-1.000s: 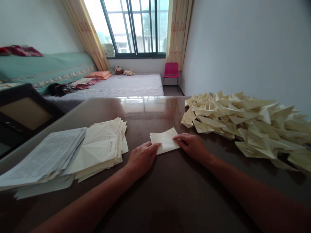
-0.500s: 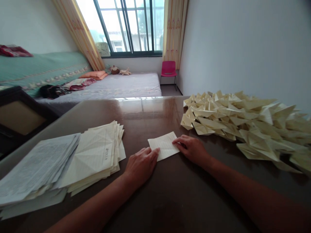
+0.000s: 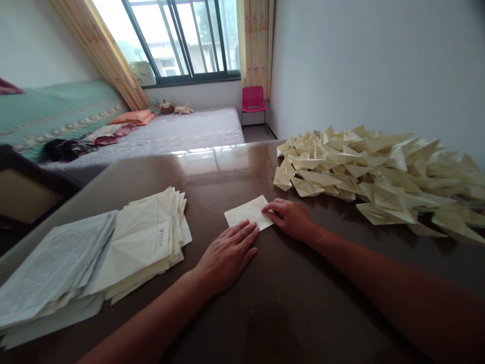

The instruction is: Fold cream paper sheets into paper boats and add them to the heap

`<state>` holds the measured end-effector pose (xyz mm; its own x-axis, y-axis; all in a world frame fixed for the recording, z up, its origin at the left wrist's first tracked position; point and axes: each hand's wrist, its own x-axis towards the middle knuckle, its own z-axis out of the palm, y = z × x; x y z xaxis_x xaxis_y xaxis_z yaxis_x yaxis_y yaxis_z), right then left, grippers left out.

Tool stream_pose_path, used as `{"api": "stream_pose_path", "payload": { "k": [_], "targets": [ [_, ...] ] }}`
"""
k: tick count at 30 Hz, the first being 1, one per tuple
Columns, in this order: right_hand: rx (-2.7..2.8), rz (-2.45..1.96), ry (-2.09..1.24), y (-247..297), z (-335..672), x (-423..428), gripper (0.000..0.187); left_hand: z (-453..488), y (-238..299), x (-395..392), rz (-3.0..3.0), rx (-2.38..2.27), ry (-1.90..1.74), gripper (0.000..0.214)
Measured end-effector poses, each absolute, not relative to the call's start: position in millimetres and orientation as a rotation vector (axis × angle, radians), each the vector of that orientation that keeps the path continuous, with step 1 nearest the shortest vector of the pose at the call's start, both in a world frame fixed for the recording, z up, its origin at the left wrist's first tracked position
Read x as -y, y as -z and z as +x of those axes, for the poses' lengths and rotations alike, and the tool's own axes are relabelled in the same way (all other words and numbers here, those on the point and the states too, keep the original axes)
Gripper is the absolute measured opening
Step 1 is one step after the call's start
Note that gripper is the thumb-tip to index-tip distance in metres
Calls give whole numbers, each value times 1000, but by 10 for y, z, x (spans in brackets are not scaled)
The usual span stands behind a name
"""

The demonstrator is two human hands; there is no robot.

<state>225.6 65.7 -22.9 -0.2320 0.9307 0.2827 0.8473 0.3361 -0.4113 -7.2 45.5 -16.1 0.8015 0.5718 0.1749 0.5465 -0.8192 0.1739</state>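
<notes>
Small cream sheet [image 3: 244, 210] flat on worktop [image 3: 280, 298], about midway between far and near edges. Hands: left hand [image 3: 227, 255] laid flat, fingers straight, fingertips over sheet's near edge, nothing gripped. Right hand [image 3: 291, 218] half-curled, fingertips at sheet's right end; can't tell if pinching. Creased cream stack [image 3: 142, 237] and printed sheets [image 3: 56, 258] toward worktop's left edge. Folded-paper pile [image 3: 341, 164] on right side, reaching far edge.

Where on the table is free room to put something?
Bare tabletop shows between left forearm and right forearm, and beyond the folded sheet, toward the bed. Crowded: the right side, by folded paper pieces; the left, by paper stacks.
</notes>
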Motion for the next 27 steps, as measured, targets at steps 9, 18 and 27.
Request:
{"api": "stream_pose_path", "payload": {
  "k": [9, 18, 27],
  "targets": [
    [2164, -1583, -189, 151, 2274, -627, 22, -52, 124, -450, 2918, -917, -251, 45],
    [2799, -1326, 210, -208, 2146, -165, 27, -37, 145, -451, 3001, -892, -306, 45],
    [2779, -1607, 310, -272, 2180, -118, 20, -165, 108, -533, 3143, -993, -358, 31]
  ]
}}
